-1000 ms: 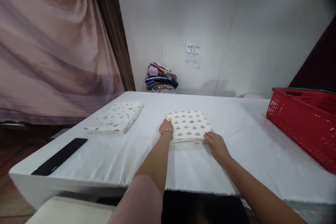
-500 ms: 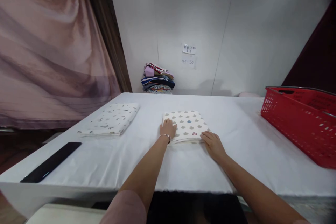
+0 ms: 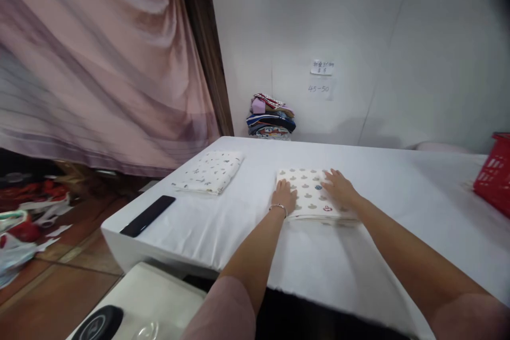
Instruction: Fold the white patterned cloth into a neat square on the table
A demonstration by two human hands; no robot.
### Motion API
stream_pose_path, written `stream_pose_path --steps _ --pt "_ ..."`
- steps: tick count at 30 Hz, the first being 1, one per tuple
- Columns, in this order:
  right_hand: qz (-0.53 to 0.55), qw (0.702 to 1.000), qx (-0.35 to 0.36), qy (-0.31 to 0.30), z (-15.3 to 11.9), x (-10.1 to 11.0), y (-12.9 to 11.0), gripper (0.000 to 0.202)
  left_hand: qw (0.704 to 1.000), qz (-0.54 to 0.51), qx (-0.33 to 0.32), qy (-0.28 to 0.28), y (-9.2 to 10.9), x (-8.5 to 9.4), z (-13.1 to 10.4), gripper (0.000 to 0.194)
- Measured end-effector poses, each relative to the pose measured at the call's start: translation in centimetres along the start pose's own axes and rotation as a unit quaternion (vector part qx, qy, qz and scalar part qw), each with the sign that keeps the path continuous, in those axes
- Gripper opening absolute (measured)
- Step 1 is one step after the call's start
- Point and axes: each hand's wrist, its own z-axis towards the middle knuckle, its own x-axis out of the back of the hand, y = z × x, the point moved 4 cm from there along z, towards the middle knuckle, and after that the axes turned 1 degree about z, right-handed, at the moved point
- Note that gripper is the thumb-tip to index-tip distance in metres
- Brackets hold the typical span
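A folded white cloth with grey, blue and red duck-like prints (image 3: pixel 308 196) lies flat on the white-covered table (image 3: pixel 342 255). My left hand (image 3: pixel 284 196) rests on its left side, fingers spread, a bracelet at the wrist. Over the upper right part of the same cloth is my right hand (image 3: pixel 338 187), slightly blurred, with its fingers apart. Neither hand grips anything. Another folded white cloth with small dark prints (image 3: pixel 211 171) lies farther left on the table.
A black phone-like slab (image 3: pixel 148 216) lies at the table's left edge. Folded fabrics (image 3: pixel 271 117) are stacked at the back by the wall. A red basket (image 3: pixel 496 175) stands at the far right. Below left are a cream surface (image 3: pixel 159 300) and items on the tiled floor.
The view has turned left, bringing more floor into sight and less of the basket. My right hand has moved from the cloth's lower right corner up to its upper right part. My left hand stays on the cloth.
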Motion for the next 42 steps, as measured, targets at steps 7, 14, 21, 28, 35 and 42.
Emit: stream_pose_path --steps 7,14,21,28,35,42 --pt "-0.014 0.994 0.077 -0.08 -0.4 -3.9 3.8 0.028 1.0 -0.003 -0.015 0.006 -0.3 -0.3 0.1 0.052" --pt "0.054 0.986 -0.137 -0.075 -2.8 -1.3 4.4 0.056 1.0 -0.014 -0.015 -0.007 -0.2 -0.5 -0.1 0.054" --pt "0.069 0.98 -0.184 -0.028 -7.0 0.5 5.3 0.058 0.998 -0.014 -0.068 -0.004 0.2 0.0 0.0 0.051" --pt "0.059 0.975 -0.212 -0.016 -11.5 2.0 4.8 0.059 0.99 -0.018 -0.137 -0.038 1.2 -0.5 0.2 0.042" --pt "0.07 0.994 -0.077 0.015 -13.4 3.9 0.8 0.049 0.993 -0.061 -0.098 0.008 -0.9 0.8 -1.2 0.035" --pt "0.163 0.983 -0.052 0.066 -16.4 3.6 -0.1 0.04 0.972 -0.218 0.006 0.091 -4.0 2.0 -4.7 0.025"
